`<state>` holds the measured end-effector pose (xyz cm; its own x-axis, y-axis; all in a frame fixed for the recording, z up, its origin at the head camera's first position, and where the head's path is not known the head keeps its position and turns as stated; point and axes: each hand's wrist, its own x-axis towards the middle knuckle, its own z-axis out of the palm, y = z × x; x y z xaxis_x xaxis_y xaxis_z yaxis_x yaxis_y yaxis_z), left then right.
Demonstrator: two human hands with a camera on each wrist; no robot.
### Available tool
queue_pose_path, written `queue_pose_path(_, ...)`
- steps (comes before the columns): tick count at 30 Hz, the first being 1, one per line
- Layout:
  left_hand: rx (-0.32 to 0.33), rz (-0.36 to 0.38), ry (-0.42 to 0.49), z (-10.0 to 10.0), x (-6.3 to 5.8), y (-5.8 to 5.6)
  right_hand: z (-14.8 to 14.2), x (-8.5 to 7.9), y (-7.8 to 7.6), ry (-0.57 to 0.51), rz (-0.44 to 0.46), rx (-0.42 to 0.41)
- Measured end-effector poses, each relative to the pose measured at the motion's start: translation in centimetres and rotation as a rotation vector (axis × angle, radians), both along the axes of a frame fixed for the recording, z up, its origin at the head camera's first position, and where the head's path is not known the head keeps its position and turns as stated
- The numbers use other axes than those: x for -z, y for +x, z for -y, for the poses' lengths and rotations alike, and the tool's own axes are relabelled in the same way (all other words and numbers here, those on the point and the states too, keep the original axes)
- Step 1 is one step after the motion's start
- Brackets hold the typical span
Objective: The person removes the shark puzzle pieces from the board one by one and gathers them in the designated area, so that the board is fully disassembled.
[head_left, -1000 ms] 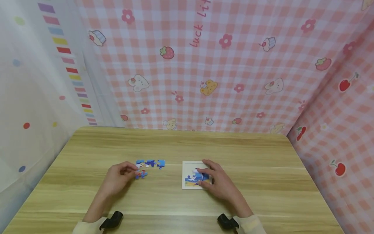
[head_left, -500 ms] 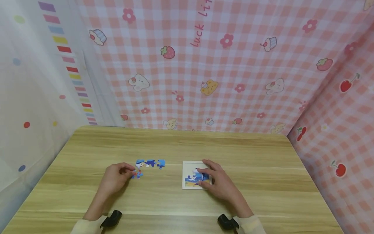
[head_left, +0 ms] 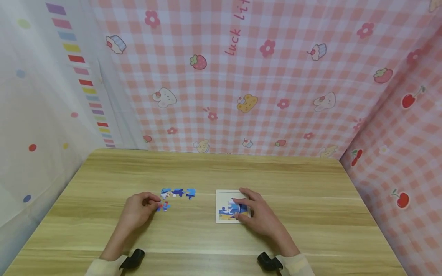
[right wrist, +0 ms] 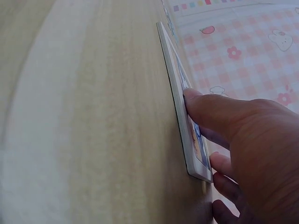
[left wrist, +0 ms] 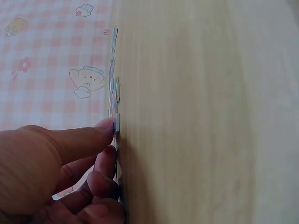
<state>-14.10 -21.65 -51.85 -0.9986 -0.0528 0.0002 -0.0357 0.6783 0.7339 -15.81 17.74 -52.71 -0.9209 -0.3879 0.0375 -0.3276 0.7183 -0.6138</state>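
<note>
My left hand (head_left: 138, 209) pinches a small blue-and-red puzzle piece (head_left: 164, 206) at the table surface, its thumb and fingertips at the piece's left side. In the left wrist view the thumb (left wrist: 86, 140) touches the edge of a thin piece (left wrist: 117, 122). Just behind it lie several blue and white puzzle pieces (head_left: 177, 192) in a row. My right hand (head_left: 260, 212) rests over the right part of a square white-rimmed puzzle tray (head_left: 217, 207), its fingers spread. The thumb and a fingertip press on the partly assembled picture (head_left: 228, 213); the hand hides its right part.
The wooden table (head_left: 207, 245) runs back to a pink checked cloth (head_left: 221, 76). White dotted cloth (head_left: 38, 115) hangs on the left, and more checked cloth (head_left: 407, 134) on the right. Black wrist mounts (head_left: 132, 259) stand at both sleeves.
My left hand has shifted a little left with the blue-and-red puzzle piece, away from the tray, then slightly back. The right hand and the tray have stayed in place.
</note>
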Motion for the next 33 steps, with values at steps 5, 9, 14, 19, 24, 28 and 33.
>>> queue_pose_path(5,0.006,-0.005,0.016,0.5,0.0,0.0,0.1,-0.1,-0.1,-0.002,-0.005,-0.006)
queue_pose_path(9,0.012,-0.028,0.009,0.6,-0.4,0.0,0.0,-0.2,-0.1,-0.007,-0.014,-0.017)
queue_pose_path(14,0.049,-0.051,0.018,-0.9,-1.3,-0.2,-0.3,-0.3,-0.2,-0.021,-0.015,-0.033)
queue_pose_path(19,0.103,-0.081,0.071,-3.8,-2.0,-0.7,-0.5,-0.2,-0.2,-0.028,0.004,-0.024)
queue_pose_path(24,0.195,-0.119,0.11,-7.0,-2.2,-1.3,-0.6,-0.1,-0.2,-0.027,0.018,-0.014)
queue_pose_path(28,0.257,-0.131,0.112,-9.5,-2.2,-1.6,-0.5,-0.1,-0.2,-0.022,0.028,-0.007)
queue_pose_path(33,0.323,-0.154,0.106,-12.4,-1.8,-2.2,-0.4,-0.1,-0.2,-0.025,0.032,-0.003)
